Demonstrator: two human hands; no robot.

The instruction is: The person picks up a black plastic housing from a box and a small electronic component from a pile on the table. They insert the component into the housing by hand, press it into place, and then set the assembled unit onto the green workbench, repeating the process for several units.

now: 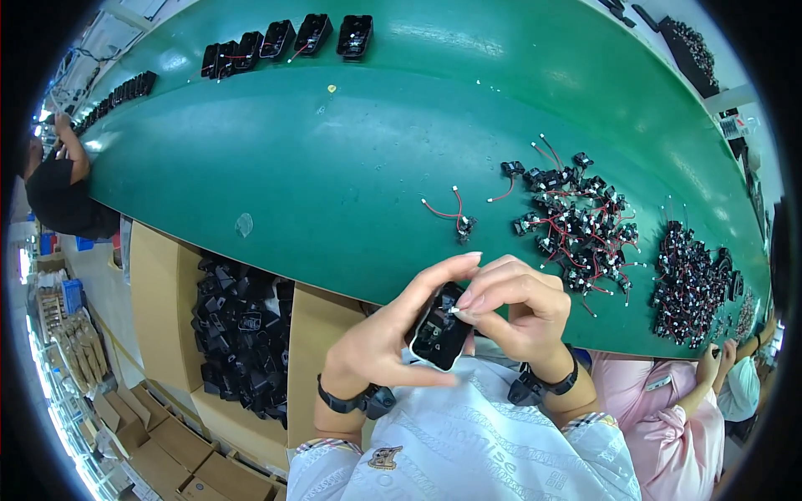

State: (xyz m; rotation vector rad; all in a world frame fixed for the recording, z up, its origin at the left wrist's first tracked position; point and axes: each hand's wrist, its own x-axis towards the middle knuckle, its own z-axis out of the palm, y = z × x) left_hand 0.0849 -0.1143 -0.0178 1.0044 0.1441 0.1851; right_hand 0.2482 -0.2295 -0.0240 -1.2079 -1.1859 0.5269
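My left hand [376, 338] is clamped round a black housing [444, 336], its open side turned up, and holds it just in front of my white shirt [451, 438], near the table edge. My right hand [526, 311] has its fingertips drawn together in a pinch on a small white piece [455, 311] at the housing's opening — how far in it sits I cannot tell. Ahead of my hands, on the green table [209, 150], lies a single black part with red wires [464, 227], apart from the wired heap [576, 221] to its right; farther right is another dark heap [692, 288]. Toward the far edge stands a row of black housings [313, 35], spaced apart at its right end and closer together at its left. Left of me, below the table edge, an open carton [167, 313] holds a jumble of black pieces [242, 351] — and to my right sits a co-worker in pink [668, 417]
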